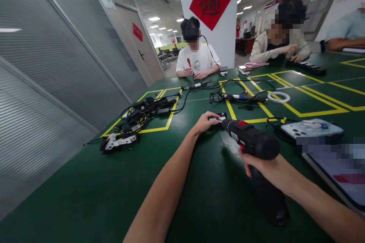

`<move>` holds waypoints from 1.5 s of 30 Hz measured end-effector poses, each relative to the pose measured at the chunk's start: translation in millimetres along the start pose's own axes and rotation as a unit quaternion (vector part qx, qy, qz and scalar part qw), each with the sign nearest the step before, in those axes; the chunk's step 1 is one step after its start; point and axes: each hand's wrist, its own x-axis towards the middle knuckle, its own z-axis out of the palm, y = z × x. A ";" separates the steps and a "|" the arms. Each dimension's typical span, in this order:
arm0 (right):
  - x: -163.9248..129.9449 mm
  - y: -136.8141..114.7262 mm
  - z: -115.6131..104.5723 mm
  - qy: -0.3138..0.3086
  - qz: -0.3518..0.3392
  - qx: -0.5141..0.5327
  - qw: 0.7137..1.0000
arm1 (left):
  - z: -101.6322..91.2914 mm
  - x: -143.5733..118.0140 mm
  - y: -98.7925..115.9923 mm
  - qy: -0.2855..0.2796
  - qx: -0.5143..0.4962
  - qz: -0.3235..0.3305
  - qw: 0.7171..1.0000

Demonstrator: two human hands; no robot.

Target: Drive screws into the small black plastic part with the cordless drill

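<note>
My right hand (261, 165) grips a black cordless drill (252, 140) with red trim, its nose pointing away from me toward a small black part (219, 117) on the green table (199, 197). My left hand (205, 121) rests on the table and pinches that small part from the left side. The drill's tip sits right at the part; whether it touches is unclear. The drill's handle and base hang below my right hand.
A tangle of black cables and devices (142, 112) lies at the left. More cables (239, 97) and a white ring (278, 97) lie farther back. A phone (310, 128) and a tablet (339, 171) lie at my right. Other people sit across the table.
</note>
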 end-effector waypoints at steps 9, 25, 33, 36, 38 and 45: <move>7.7 1.8 -4.3 -0.032 -0.022 0.031 0.999 | -5.8 -1.0 -3.6 0.008 0.000 -0.013 1.000; 8.6 -22.0 8.3 -0.012 0.006 -0.002 1.000 | -5.1 -1.7 -8.0 0.006 0.000 -0.005 1.000; 6.4 -21.7 9.0 0.010 0.005 -0.013 1.000 | -3.8 -0.7 -10.9 0.007 -0.003 0.001 1.000; 9.9 -1.1 5.6 -0.013 -0.042 -0.005 0.999 | -3.5 0.6 -11.8 0.009 -0.006 -0.001 1.000; 11.6 6.6 2.9 -0.011 -0.054 0.003 0.999 | -3.9 1.2 -11.5 0.010 -0.005 -0.002 1.000; 9.9 2.1 -6.2 -0.040 -0.036 0.005 0.999 | -5.6 1.5 -8.5 0.010 -0.002 -0.014 1.000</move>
